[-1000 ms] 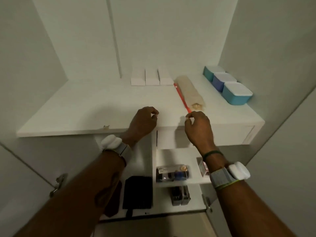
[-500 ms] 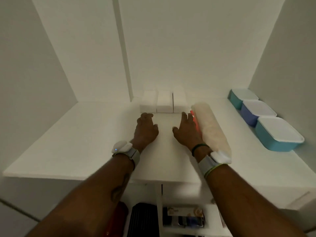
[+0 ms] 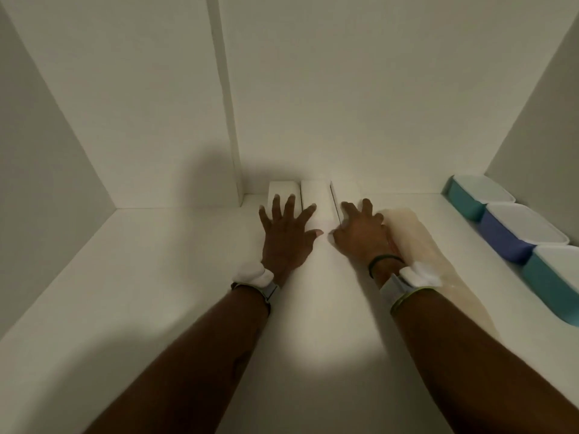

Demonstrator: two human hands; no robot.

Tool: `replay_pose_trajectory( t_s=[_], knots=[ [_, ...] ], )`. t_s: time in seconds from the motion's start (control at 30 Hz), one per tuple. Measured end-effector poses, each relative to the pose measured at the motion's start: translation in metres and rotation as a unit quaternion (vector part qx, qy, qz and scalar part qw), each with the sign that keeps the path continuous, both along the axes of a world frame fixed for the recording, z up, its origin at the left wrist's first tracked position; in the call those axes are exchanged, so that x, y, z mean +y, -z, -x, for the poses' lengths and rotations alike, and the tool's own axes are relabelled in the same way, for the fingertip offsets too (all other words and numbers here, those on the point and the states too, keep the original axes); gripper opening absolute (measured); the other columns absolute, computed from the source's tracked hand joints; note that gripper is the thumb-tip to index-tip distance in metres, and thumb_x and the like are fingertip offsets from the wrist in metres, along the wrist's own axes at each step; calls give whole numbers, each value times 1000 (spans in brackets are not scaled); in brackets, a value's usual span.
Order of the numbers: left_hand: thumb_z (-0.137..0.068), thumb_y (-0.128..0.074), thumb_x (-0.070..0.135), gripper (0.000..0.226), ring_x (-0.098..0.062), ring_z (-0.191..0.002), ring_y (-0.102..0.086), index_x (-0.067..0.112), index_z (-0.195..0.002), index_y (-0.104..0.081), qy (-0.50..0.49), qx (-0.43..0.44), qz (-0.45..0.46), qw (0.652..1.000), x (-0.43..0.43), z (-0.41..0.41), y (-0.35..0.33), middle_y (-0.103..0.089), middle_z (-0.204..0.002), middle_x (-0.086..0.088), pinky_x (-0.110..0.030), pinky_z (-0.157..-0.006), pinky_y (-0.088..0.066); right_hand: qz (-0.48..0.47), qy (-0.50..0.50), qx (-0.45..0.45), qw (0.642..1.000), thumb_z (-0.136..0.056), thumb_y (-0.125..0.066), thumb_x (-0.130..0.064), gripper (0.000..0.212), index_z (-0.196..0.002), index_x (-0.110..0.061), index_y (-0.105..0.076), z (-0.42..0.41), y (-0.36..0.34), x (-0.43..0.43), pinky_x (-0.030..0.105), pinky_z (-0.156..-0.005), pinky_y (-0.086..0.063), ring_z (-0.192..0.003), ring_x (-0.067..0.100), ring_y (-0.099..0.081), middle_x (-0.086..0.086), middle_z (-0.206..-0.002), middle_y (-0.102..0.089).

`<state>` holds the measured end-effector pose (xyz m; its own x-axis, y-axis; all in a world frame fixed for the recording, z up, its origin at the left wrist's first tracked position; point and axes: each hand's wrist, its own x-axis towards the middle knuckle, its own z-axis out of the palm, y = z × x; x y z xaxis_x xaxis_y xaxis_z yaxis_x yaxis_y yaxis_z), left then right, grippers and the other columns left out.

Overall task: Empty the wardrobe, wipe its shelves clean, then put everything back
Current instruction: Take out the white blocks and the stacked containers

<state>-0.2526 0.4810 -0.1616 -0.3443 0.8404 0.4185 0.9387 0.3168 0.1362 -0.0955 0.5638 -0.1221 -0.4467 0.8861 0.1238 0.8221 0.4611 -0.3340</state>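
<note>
1. Forearms reach in from the near edge over the wardrobe shelf (image 3: 125, 292), each wrist wearing a white wristband (image 3: 253, 277).
2. Left hand (image 3: 286, 236) is flat with its fingers spread wide. Its grip is open and holds nothing.
3. Right hand (image 3: 360, 233) is also spread, with an open and empty grip. It lies just beside a cream roll (image 3: 416, 233) that runs from near to far on its right.
4. Three white boxes (image 3: 316, 195) stand side by side against the far wall. The left fingertips lie over the left and middle boxes and the right fingertips are by the right one. I cannot tell whether any of them touch.
5. Risks, as I judge them:
   - Scooping all three boxes with two flat hands could let the middle one slip out and drop.
   - The right wrist could nudge the roll and send it rolling right or off the near edge.
6. Three lidded containers line the right wall: a teal one (image 3: 545, 283) nearest, a blue one (image 3: 507, 239) in the middle and a teal one (image 3: 463, 198) farthest. Their pale lids are on, so their contents are hidden.
</note>
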Motion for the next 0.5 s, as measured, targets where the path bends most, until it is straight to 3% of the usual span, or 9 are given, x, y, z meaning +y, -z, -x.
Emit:
replay_pose_trajectory(
  t_s=[0.1,0.2,0.3,0.5],
  knots=[
    [-94,-49,63,57,-40,-147,-27,43,-146,-44,-14,-7,-12,1000,3,4,3,-41,-155,-6,-70,-116,-5,67,10,63,996,-83,-66,-39,60,-140,-29,-47,-1,-7,8,51,-105,-40,-127,46,-39,10,-151,-30],
    [-94,-53,61,56,-37,-148,-26,42,-146,-44,-18,-22,-28,999,1,3,1,-41,-155,-4,-69,-115,-4,96,57,169,979,-81,-62,-38,37,-114,-22,-56,-2,-13,10,45,-100,-45,-114,38,-52,10,-126,-52],
    [-92,-57,58,55,-39,-147,-28,40,-143,-48,-25,-31,-39,998,-2,3,2,-42,-153,-5,-71,-115,-9,90,56,152,983,-79,-60,-43,39,-110,-22,-49,-1,-13,5,44,-94,-48,-104,35,-54,9,-116,-57],
    [-91,-59,55,56,-39,-147,-26,39,-143,-47,-21,-33,-40,998,-11,6,4,-40,-155,-6,-67,-113,-16,50,60,126,989,-86,-70,-44,53,-122,-13,-46,5,-8,7,44,-93,-48,-107,38,-57,14,-124,-55]
  ],
)
